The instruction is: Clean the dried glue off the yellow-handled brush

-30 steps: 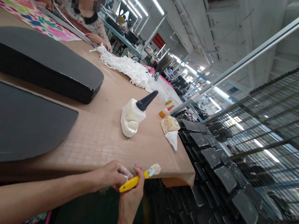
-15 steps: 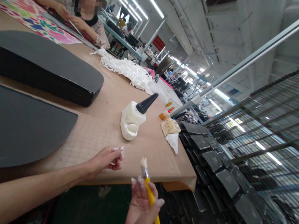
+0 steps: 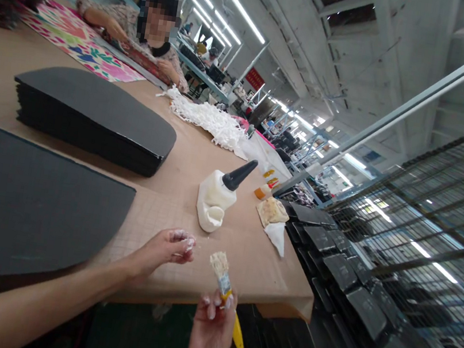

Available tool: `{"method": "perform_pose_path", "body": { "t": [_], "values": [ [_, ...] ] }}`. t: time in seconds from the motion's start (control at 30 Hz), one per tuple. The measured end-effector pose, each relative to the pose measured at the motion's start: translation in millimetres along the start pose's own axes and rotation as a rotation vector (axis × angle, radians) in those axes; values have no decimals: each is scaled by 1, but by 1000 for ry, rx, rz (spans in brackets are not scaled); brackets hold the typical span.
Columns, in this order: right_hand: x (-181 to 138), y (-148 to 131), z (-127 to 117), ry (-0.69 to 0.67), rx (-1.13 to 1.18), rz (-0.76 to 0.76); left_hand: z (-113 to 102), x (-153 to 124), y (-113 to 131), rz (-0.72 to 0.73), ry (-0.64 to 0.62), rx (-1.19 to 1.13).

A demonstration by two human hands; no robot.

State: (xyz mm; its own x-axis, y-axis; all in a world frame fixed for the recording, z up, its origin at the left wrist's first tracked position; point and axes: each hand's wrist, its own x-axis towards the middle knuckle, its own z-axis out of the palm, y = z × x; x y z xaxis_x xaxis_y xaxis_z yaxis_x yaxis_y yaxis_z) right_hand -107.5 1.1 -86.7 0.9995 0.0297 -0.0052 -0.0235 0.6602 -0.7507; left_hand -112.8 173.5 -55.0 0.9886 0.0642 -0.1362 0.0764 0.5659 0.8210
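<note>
**Up close: brush pinched upright, glue-smeared fingers curled beside it**

Head view first. Right hand [image 3: 211, 334] low at the bottom edge, fingertips clenched around the yellow brush [image 3: 225, 298] just under the metal ferrule, bristles pointing up, handle tail poking out below the palm. Looks light and stiff in the handle, soft and clotted at the bristle tip; probably tacky there, so best gripped on the yellow plastic, away from the wet end. Left hand [image 3: 168, 248] hovering over the near table edge [image 3: 239, 303], fingers curled in, tips whitened with glue, gripping nothing visible.

Now the room around. White glue bottle [image 3: 215, 197] with black nozzle standing just beyond both hands. Rag [image 3: 272, 210] lying near the right corner. Big black sheet [image 3: 27, 201] flat at left, black stack [image 3: 92, 118] behind it. Open brown tabletop between sheet and bottle; wire rack [image 3: 414, 236] of dark pieces tight against the right side. Co-worker [image 3: 148, 33] well apart at the far end.
</note>
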Motion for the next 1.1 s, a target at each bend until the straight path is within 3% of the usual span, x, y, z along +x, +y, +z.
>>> {"method": "perform_pose_path", "body": {
  "t": [0.17, 0.43, 0.7, 0.83, 0.93, 1.0, 1.1],
  "values": [
    [-5, 6, 14, -32, -57, -14, 0, -6, 11, 57, -86, 71],
    [-5, 12, 15, -116, -207, -75, -7, -7, 14, 16, -152, 58],
    [-2, 14, 8, -82, -366, -177, -15, 3, 19, 130, -29, 92],
    [-5, 10, 10, -95, -649, -324, -12, -7, 28, 424, 24, 461],
    [-8, 6, 20, -157, -885, -567, -8, -12, 30, 669, -111, 876],
    [-10, 3, 26, -218, -962, -680, -6, -12, 28, 767, -198, 1110],
    [-12, -2, 28, -280, -1024, -709, -5, -9, 23, 823, -180, 1316]
  ]
}}
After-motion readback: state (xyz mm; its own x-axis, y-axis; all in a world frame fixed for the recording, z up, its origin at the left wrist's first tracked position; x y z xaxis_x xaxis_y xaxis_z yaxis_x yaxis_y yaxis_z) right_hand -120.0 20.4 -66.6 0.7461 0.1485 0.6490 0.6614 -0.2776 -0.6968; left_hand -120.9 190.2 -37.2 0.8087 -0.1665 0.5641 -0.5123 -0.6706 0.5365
